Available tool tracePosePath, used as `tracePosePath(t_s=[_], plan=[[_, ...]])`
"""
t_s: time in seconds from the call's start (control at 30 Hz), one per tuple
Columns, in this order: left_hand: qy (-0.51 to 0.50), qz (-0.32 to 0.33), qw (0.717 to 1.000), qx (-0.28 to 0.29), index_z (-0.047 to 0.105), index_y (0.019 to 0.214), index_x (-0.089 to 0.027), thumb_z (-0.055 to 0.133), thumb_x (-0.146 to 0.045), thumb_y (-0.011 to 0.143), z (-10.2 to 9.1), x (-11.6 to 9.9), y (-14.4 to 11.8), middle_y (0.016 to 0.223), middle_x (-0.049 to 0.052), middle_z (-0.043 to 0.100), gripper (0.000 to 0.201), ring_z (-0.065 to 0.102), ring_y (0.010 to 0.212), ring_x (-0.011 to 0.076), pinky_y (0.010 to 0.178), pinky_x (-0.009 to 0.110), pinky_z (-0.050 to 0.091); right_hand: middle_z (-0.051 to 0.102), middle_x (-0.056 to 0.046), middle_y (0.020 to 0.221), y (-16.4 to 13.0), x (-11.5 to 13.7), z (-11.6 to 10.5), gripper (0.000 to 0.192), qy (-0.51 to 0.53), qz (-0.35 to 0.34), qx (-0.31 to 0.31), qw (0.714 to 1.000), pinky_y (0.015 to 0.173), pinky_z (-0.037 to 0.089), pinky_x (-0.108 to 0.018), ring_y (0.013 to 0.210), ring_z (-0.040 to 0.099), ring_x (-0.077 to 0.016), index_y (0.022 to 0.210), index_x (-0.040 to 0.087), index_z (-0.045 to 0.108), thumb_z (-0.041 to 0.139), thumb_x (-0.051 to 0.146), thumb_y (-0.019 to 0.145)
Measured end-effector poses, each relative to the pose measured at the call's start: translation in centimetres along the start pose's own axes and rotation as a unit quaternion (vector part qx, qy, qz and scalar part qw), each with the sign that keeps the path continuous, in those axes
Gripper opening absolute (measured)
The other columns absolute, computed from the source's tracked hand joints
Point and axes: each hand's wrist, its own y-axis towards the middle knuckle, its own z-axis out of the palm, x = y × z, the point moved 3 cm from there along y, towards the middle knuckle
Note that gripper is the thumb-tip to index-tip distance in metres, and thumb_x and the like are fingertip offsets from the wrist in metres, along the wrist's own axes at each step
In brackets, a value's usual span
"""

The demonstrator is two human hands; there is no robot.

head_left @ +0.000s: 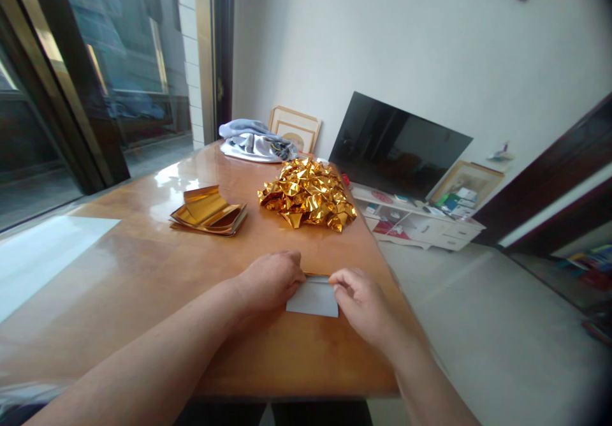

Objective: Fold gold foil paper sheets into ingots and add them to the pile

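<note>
Foil sheet [313, 296] flat on table [143, 298] — between both grips — left hand [270, 280], right hand [361, 301].

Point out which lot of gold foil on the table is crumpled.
The heap of gold foil at the table's far side, in front of the dark screen, is crumpled. The stack of gold sheets to its left lies flat, only its top sheet curling.

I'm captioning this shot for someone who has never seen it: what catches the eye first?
First, the heap of crumpled shiny gold foil pieces in the middle of the glossy wooden table, with a stack of flat gold foil sheets to its left. Then, at the near edge, the left hand and right hand pinching a small white-backed sheet between them.
</note>
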Motion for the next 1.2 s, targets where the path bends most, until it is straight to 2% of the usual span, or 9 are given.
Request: tracePosePath(t_s=[0.2, 0.37, 0.53, 0.63, 0.73, 0.8, 0.9, 1.07, 1.2], plan=[[-0.029, 0.007, 1.000, 0.005, 0.071, 0.079, -0.022, 0.050, -0.023, 0.089, 0.0, 0.0, -0.1, 0.091, 0.005, 0.064, 0.023, 0.061, 0.075, 0.0170, 0.061, 0.026, 0.040, 0.069, -0.005, 0.103, -1.3, 1.7, -0.2, 0.018, -0.042, -0.045, 0.056, 0.997, 0.089, 0.047, -0.036, 0.101, 0.059, -0.0225, 0.102, 0.025, 0.069, 0.063, 0.021, 0.086], [-0.044, 0.006, 0.999, 0.001, 0.073, 0.087, -0.025, 0.052, -0.023, 0.088, 0.0, 0.2, -0.2, 0.092, 0.004, 0.064, 0.021, 0.062, 0.075, 0.0175, 0.062, 0.027, 0.041, 0.066, -0.007, 0.119, -2.6, 1.5, -0.3, 0.032, -0.068, -0.041, 0.085, 0.993, 0.096, 0.046, -0.041, 0.111, 0.058, -0.0254, 0.115, 0.027, 0.065, 0.071, 0.027, 0.083], [-0.063, 0.011, 0.998, 0.002, 0.074, 0.085, -0.026, 0.051, -0.025, 0.089, -0.2, 0.3, -0.4, 0.094, 0.003, 0.063, 0.023, 0.064, 0.076, 0.0163, 0.064, 0.027, 0.042, 0.068, -0.006, 0.117, -2.9, 0.8, -0.2, 0.019, -0.075, -0.031, 0.090, 0.993, 0.095, 0.046, -0.040, 0.107, 0.061, -0.0240, 0.108, 0.027, 0.068, 0.065, 0.023, 0.089], [-0.074, 0.006, 0.997, 0.008, 0.074, 0.093, -0.027, 0.058, -0.039, 0.088, -0.2, 0.3, -0.6, 0.098, 0.003, 0.063, 0.020, 0.064, 0.076, 0.0166, 0.068, 0.027, 0.044, 0.069, -0.005, 0.116, -2.7, 0.9, -0.2, 0.015, -0.080, -0.039, 0.094, 0.992, 0.095, 0.045, -0.039, 0.108, 0.061, -0.0233, 0.103, 0.027, 0.069, 0.064, 0.023, 0.090], [-0.073, -0.009, 0.997, 0.016, 0.072, 0.106, -0.029, 0.073, -0.059, 0.071, -0.3, 0.4, -0.7, 0.102, 0.004, 0.062, 0.046, 0.063, 0.077, 0.0191, 0.070, 0.029, 0.044, 0.069, -0.004, 0.115, -2.6, 1.0, -0.2, 0.014, -0.078, -0.043, 0.090, 0.992, 0.095, 0.044, -0.038, 0.107, 0.062, -0.0222, 0.102, 0.027, 0.070, 0.063, 0.022, 0.090], [-0.075, -0.014, 0.997, 0.021, 0.070, 0.110, -0.030, 0.077, -0.062, 0.066, -0.2, 0.4, -0.8, 0.104, 0.003, 0.062, 0.055, 0.063, 0.078, 0.0199, 0.071, 0.030, 0.044, 0.069, -0.004, 0.116, -2.6, 0.9, -0.1, 0.014, -0.073, -0.043, 0.088, 0.993, 0.096, 0.044, -0.038, 0.108, 0.061, -0.0219, 0.102, 0.026, 0.070, 0.062, 0.021, 0.091], [-0.085, -0.017, 0.996, 0.021, 0.070, 0.109, -0.032, 0.075, -0.059, 0.071, -0.1, 0.6, -0.7, 0.104, 0.003, 0.062, 0.047, 0.064, 0.079, 0.0196, 0.071, 0.029, 0.043, 0.068, -0.004, 0.119, -2.9, 0.7, -0.1, 0.016, -0.059, -0.031, 0.077, 0.995, 0.097, 0.044, -0.039, 0.111, 0.060, -0.0225, 0.105, 0.027, 0.068, 0.065, 0.024, 0.089], [-0.102, -0.012, 0.995, 0.015, 0.071, 0.108, -0.033, 0.066, -0.058, 0.080, -0.1, 0.7, -0.7, 0.104, 0.003, 0.063, 0.038, 0.065, 0.082, 0.0201, 0.070, 0.029, 0.043, 0.066, -0.006, 0.119, -3.3, 0.0, -0.1, 0.036, -0.046, -0.009, 0.054, 0.997, 0.096, 0.046, -0.040, 0.110, 0.059, -0.0253, 0.117, 0.028, 0.064, 0.073, 0.031, 0.082], [-0.101, 0.002, 0.995, 0.008, 0.073, 0.106, -0.033, 0.059, -0.057, 0.086, -0.5, 0.4, -0.8, 0.102, 0.003, 0.063, 0.034, 0.065, 0.082, 0.0199, 0.070, 0.030, 0.042, 0.069, -0.005, 0.109, -2.9, -0.2, -0.1, 0.018, -0.029, -0.013, 0.044, 0.999, 0.090, 0.046, -0.037, 0.101, 0.061, -0.0230, 0.109, 0.028, 0.067, 0.060, 0.028, 0.093]])
